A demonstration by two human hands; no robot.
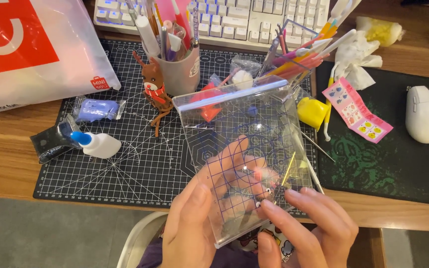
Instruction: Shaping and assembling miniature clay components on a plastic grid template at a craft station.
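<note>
My left hand (194, 218) holds a clear acrylic plate (244, 149) with a printed blue grid, thumb on its near left edge and fingers showing through from underneath. My right hand (306, 228) touches the plate's near right corner with its fingertips. Under the plate, by my left fingers, a small pinkish piece shows blurred. The plate tilts up over a black cutting mat (140, 164).
A glue bottle (98, 144), a wrapped blue clay block (97, 109), a black packet (50, 141), a reindeer figure (153, 82), a cup of pens (179, 69), a keyboard (234, 20), a yellow cup (313, 112), a sticker strip (356, 110), a white mouse (426, 114), a plastic bag (26, 49).
</note>
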